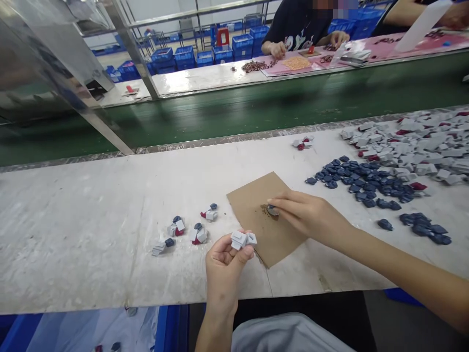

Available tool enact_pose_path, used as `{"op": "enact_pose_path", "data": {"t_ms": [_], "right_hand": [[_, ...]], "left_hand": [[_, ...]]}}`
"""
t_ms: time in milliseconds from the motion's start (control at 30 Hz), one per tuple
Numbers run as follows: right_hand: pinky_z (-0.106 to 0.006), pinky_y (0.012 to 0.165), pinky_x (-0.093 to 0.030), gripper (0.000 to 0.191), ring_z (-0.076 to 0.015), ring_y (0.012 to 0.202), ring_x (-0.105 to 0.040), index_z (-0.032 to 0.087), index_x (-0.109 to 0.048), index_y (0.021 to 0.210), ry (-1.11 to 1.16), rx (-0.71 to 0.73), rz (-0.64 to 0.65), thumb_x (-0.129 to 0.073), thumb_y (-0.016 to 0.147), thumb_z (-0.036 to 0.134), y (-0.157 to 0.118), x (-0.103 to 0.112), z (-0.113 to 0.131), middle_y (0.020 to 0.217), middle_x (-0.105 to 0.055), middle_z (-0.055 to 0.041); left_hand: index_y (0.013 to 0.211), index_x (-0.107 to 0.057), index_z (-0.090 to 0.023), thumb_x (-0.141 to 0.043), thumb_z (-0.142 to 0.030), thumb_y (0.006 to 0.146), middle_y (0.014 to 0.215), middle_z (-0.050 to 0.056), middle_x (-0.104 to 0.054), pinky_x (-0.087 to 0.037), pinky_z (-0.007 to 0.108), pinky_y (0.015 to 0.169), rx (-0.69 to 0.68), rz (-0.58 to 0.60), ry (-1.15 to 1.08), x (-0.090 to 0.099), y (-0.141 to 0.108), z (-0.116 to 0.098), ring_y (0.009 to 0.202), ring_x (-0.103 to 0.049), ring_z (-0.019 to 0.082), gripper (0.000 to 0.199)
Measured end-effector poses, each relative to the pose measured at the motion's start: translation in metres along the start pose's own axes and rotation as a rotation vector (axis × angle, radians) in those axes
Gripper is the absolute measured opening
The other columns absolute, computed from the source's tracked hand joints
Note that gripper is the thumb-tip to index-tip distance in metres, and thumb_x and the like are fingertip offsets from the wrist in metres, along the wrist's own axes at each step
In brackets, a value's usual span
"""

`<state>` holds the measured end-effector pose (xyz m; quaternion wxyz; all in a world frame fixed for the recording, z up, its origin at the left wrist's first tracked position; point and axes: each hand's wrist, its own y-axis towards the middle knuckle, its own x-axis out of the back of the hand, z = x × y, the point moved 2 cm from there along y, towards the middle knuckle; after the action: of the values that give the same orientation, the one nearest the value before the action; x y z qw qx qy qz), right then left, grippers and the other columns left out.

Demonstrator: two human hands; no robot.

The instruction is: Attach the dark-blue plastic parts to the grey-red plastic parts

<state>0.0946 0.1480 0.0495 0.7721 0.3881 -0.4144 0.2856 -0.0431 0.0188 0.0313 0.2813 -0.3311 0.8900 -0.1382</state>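
Observation:
My left hand (224, 266) is closed around a light grey blocky plastic part (240, 239), held up between thumb and fingers near the cardboard's lower left edge. With its fingertips together, my right hand (315, 215) pinches a small dark blue piece (270, 207), mostly hidden by the fingers. That piece is at a small round metal-looking cap (273, 212) on the brown cardboard sheet (252, 198); whether they touch I cannot tell. Brownish stains surround the cap. Left of my hands lie several joined grey, red and dark blue pieces (200, 233).
Dark blue pieces (366, 181) lie loose at the right, below a large heap of grey and red parts (421, 146). A green conveyor belt (220, 110) runs beyond the white table (91, 220). Across it, a person handles small parts. A lined blue bin (170, 327) stands below the table's front edge.

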Motion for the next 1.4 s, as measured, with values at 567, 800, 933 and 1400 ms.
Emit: {"op": "enact_pose_path", "data": {"t_ms": [567,800,933,1400], "right_hand": [[-0.023,0.062,-0.050,0.015,-0.0118,0.071,-0.062,0.013,-0.067,0.090,0.546,-0.092,-0.073,-0.058,0.079,0.010,0.007,0.035,0.062,0.079,-0.067,-0.0047],[-0.022,0.055,-0.046,0.013,-0.0107,0.065,-0.056,0.014,-0.065,0.090,0.508,-0.049,-0.048,-0.056,0.081,0.011,0.005,0.034,0.065,0.073,-0.061,-0.0036],[-0.022,0.053,-0.043,0.016,-0.0101,0.062,-0.053,0.016,-0.064,0.086,0.445,-0.015,-0.059,-0.051,0.083,0.007,0.002,0.030,0.065,0.070,-0.057,-0.0028],[-0.028,0.075,-0.048,0.034,-0.0137,0.083,-0.060,0.019,-0.068,0.090,0.888,-0.401,-0.145,-0.041,0.091,0.040,0.013,0.019,0.049,0.085,-0.066,-0.0046]], "left_hand": [[0.071,-0.069,-0.020,-0.077,-0.014,0.057,0.074,-0.002,-0.071,-0.048,0.010,0.053,-0.220,0.126,0.021,-0.009,-0.013,-0.008,0.066,-0.063,0.008,0.017],[0.073,-0.070,-0.022,-0.074,-0.012,0.061,0.075,-0.004,-0.070,-0.049,0.008,0.057,-0.276,0.121,0.075,-0.011,-0.014,-0.010,0.066,-0.063,0.005,0.016],[0.076,-0.070,-0.022,-0.070,-0.009,0.066,0.076,-0.003,-0.069,-0.050,0.010,0.065,-0.411,0.124,0.191,-0.012,-0.014,-0.012,0.070,-0.063,0.006,0.016],[0.080,-0.067,-0.021,-0.068,-0.011,0.069,0.077,-0.001,-0.068,-0.052,0.016,0.063,-0.394,0.347,0.370,-0.015,-0.008,-0.002,0.071,-0.064,0.009,0.015]]}}
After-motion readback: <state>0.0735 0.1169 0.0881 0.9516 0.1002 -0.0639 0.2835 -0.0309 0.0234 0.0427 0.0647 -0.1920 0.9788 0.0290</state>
